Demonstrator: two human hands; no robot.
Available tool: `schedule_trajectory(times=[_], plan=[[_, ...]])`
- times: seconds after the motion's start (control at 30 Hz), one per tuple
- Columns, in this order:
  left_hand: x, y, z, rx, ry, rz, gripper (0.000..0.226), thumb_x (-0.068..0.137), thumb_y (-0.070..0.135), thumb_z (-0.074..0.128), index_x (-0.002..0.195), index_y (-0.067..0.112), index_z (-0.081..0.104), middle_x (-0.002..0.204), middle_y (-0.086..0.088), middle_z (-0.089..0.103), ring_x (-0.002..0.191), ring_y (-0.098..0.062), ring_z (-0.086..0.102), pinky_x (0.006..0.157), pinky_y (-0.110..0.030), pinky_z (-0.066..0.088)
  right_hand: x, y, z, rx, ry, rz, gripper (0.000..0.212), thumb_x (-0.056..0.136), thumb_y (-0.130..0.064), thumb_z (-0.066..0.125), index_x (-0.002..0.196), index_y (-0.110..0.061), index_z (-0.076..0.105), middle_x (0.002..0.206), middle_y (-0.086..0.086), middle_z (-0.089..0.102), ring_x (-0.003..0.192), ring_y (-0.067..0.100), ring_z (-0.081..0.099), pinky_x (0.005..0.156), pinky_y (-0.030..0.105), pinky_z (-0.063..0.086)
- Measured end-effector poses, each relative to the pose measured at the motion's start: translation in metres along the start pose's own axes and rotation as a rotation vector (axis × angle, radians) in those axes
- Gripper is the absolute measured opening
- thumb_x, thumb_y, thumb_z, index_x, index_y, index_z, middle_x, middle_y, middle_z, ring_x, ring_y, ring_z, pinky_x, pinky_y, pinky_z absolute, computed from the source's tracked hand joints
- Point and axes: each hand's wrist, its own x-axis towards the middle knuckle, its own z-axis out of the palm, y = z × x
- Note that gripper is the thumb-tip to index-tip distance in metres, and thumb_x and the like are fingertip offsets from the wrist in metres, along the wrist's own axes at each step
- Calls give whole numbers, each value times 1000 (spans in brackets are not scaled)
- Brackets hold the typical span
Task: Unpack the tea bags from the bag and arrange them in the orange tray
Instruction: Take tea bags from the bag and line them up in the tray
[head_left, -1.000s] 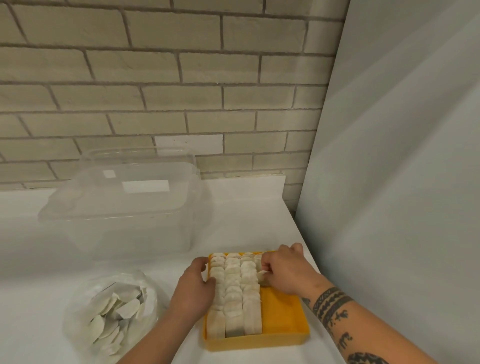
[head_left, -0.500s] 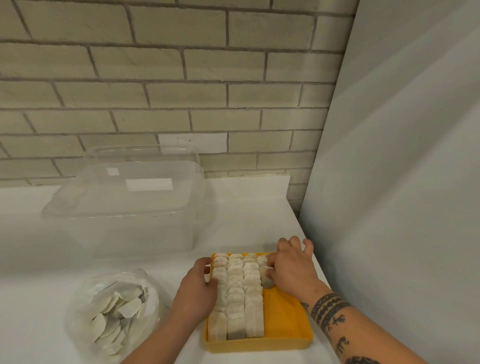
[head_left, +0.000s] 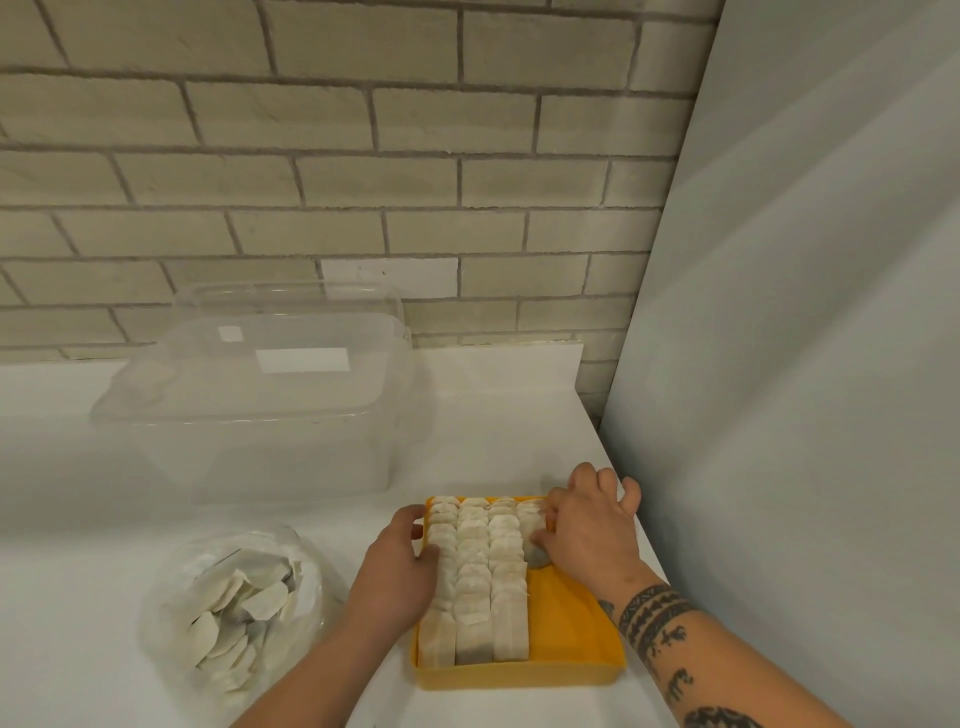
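Under the right hand (head_left: 587, 540), bent over the short fourth row of tea bags (head_left: 529, 519), thumb against the nearest one (pinching or pressing cannot be told), the row could topple into the bare strip of the orange tray (head_left: 571, 623) nearer than the grip if that support lifts. Left of the grip, three full rows fill the tray, its left wall clasped by the left hand (head_left: 395, 571); farther left, a clear bag (head_left: 171, 582) holds loose tea bags.

Nothing legible anywhere, no word, brand or number. The two pale rectangles on the clear plastic box (head_left: 249, 415) show no readable print, the tea bags (head_left: 480, 571) in the orange tray (head_left: 569, 623) right of that box look unmarked, and the forearm tattoo (head_left: 652, 613) is pattern only.
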Motion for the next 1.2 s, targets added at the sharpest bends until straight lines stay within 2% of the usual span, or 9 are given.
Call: schedule_trajectory(times=[0.2,0.27,0.37,0.5,0.6,0.77,0.9,1.0,1.2], plan=[[-4,-8,2,3,-4,-9,47,102,31,51,148,27,40,137,1,59,118,-21,59,101,-37,48,-21,-5,-17,364,45,113,14,96,-26,58,109,-29,60,114,-7,49,114,18,49,93,29,42],[-7,-9,1,8,6,2,50,101,29,51,150,26,39,145,-2,51,122,-23,59,104,-38,46,-36,-15,-25,617,-58,185,24,97,-16,57,120,-24,59,119,-5,56,116,19,57,86,22,43],[-10,-9,2,5,58,79,51,99,22,55,148,23,43,149,-2,44,127,-24,56,109,-41,44,-55,-29,-23,645,-278,271,39,97,-18,56,135,-17,52,133,0,58,116,20,59,82,21,41],[-10,-12,2,27,55,93,50,97,19,59,146,19,46,150,-4,43,132,-26,51,111,-43,42,-63,-36,-14,563,-412,315,27,98,-16,51,123,-15,63,124,2,65,109,19,62,70,19,42],[-10,-18,3,16,12,50,52,98,22,58,148,19,44,153,-6,41,134,-28,51,112,-45,41,-62,-37,-4,571,-451,338,15,96,-16,51,89,-21,63,94,-3,63,78,11,57,53,17,37],[-9,-23,6,9,-49,38,53,99,20,53,150,20,40,153,-8,40,131,-28,53,111,-48,42,-55,-35,-4,650,-401,383,28,95,-11,50,117,-12,67,114,2,68,95,19,63,71,23,47],[-12,-28,12,12,-47,22,54,102,20,47,154,14,32,157,-9,39,134,-31,51,113,-50,40,-47,-38,-1,682,-368,463,19,95,-15,54,110,-6,62,96,2,64,74,12,56,53,20,42],[-17,-28,16,-3,-39,13,53,105,21,44,155,11,30,156,-11,41,136,-32,50,114,-49,39,-48,-40,0,693,-372,492,10,94,-10,52,85,-11,57,75,-2,56,60,7,48,46,18,35],[-19,-28,18,-19,-36,7,53,105,23,42,155,12,30,156,-9,41,136,-31,50,114,-49,39,-53,-39,1,806,-323,557,14,91,-4,52,80,-8,59,74,3,57,62,14,50,62,29,45]])
